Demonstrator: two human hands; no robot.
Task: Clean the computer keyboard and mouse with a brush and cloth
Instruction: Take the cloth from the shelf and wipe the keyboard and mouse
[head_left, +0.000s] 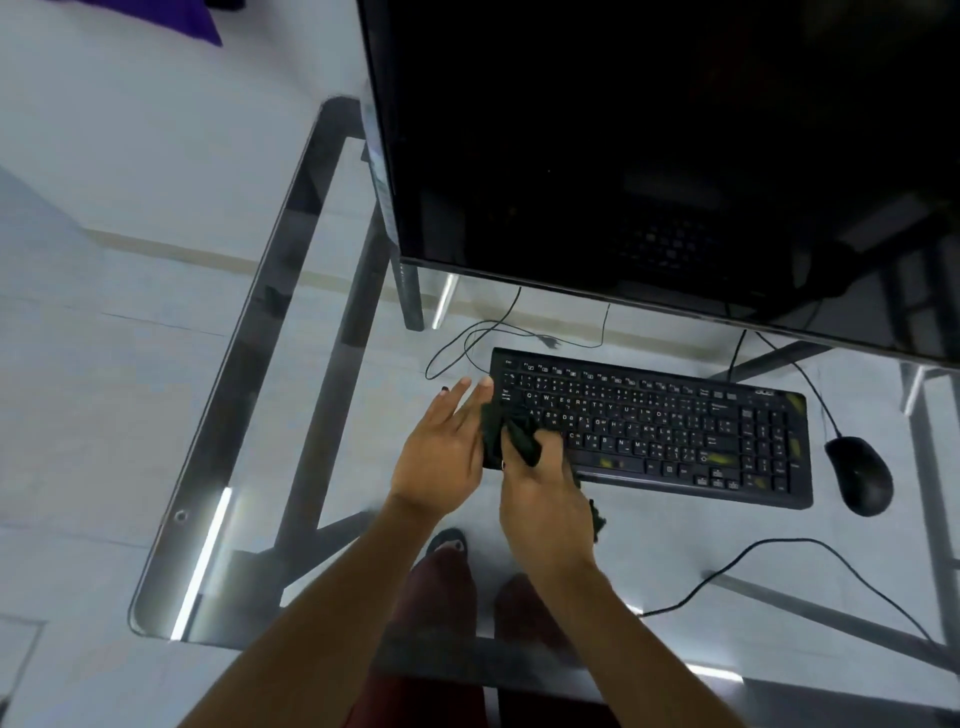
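Both hands over keyboard (654, 431) left end on glass table (249, 332): right hand (545, 499) grips dark cloth (511, 434), left hand (441, 452) open, fingers spread. We judge wiping step; mouse (860, 475) right, next.

A glass desk (249, 364) on a metal frame carries a black keyboard (675, 431) near its front, a black mouse (860, 475) just to the keyboard's right, and a big dark monitor (649, 156) behind them, cables trailing across the glass.
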